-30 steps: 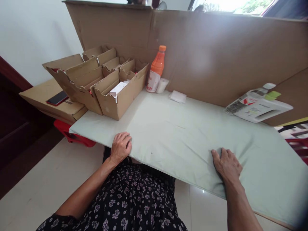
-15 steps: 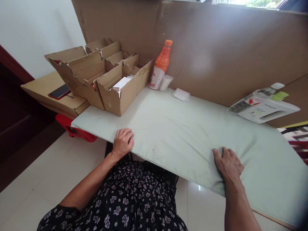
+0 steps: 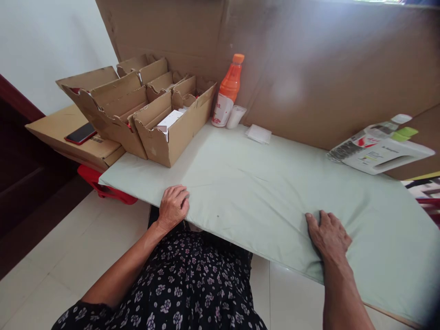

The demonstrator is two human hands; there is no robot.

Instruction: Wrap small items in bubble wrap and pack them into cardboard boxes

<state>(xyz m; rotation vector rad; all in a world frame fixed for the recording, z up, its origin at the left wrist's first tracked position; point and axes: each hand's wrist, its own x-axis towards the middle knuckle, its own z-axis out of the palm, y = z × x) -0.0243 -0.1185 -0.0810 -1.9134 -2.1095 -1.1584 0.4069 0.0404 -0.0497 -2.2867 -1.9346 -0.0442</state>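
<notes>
My left hand [image 3: 173,207] rests on the near edge of the table [image 3: 240,197], fingers lying loosely bent on the pale green cover. It holds nothing that I can see. Farther right, my right hand [image 3: 329,234] presses on the same cover, thumb apart from the fingers, and creases run from it. Nothing shows in this hand either. The closest object to my left hand is an open cardboard bin [image 3: 185,139] with a white box [image 3: 171,118] inside.
More cardboard bins [image 3: 123,103] stand at the left. An orange-capped bottle [image 3: 227,94], a white cup-like roll [image 3: 235,117] and thin white packets [image 3: 258,134] line the cardboard back wall. A tilted white jug [image 3: 385,151] leans right. A phone [image 3: 81,133] lies on a carton.
The view has shifted slightly, so the bins sit a little farther left and the jug farther right. Both hands stay in place on the table.
</notes>
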